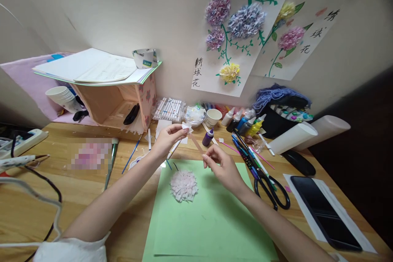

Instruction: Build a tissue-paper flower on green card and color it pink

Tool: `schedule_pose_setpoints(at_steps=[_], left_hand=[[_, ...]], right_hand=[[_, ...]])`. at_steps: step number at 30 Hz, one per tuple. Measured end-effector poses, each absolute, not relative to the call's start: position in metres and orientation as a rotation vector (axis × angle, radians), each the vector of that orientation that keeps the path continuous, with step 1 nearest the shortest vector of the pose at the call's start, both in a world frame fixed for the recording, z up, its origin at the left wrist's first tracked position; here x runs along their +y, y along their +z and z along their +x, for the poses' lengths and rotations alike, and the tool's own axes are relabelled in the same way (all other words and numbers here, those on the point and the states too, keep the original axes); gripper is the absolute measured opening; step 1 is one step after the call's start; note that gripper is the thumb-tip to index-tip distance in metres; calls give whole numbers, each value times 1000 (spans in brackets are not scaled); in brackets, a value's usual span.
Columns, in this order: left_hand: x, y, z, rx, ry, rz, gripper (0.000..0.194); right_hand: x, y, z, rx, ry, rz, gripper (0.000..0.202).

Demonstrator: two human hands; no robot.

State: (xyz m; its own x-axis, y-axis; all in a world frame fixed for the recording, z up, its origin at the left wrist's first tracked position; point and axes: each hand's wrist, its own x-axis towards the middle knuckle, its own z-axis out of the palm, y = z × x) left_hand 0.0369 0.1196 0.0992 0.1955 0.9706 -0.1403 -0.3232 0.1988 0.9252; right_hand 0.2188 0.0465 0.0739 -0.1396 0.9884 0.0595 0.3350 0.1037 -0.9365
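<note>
Above the far edge of the green paper [211, 221], my left hand [167, 141] pinches a small piece of white paper [187, 128]. My right hand [219, 166] grips the near end of a flat wooden craft stick [196, 144]. The stick's far tip reaches up to the white piece; whether they touch I cannot tell. On the green sheet, below and between my hands, lies a round flower of ruffled pale pink paper [184, 186]. A small purple bottle [208, 136] stands just beyond my right hand.
Large black-handled scissors [273, 190] and pens lie right of the green sheet, with a phone [325, 213] farther right. Paint bottles [242, 125], a paper cup [214, 118] and a marker set [168, 109] line the wall. A brush [113, 159] lies at left.
</note>
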Motion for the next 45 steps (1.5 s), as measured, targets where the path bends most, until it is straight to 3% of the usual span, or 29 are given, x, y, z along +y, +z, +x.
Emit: schedule_pose_setpoints(at_steps=[14,23,33,45], left_hand=[[120,108,18,858,1084,931,21],[128,109,7,962,1353,743,24],[103,120,40,895,1187,654,22],[105,105,44,916,1253,725,27]], right_hand=[[39,100,218,-1611,1060,-1368,19],[28,103,226,-1493,1113,-1346,24],[36,94,215,-1411,1146,-1281,24],[31,90,213,-1532,1031,-1326,23]])
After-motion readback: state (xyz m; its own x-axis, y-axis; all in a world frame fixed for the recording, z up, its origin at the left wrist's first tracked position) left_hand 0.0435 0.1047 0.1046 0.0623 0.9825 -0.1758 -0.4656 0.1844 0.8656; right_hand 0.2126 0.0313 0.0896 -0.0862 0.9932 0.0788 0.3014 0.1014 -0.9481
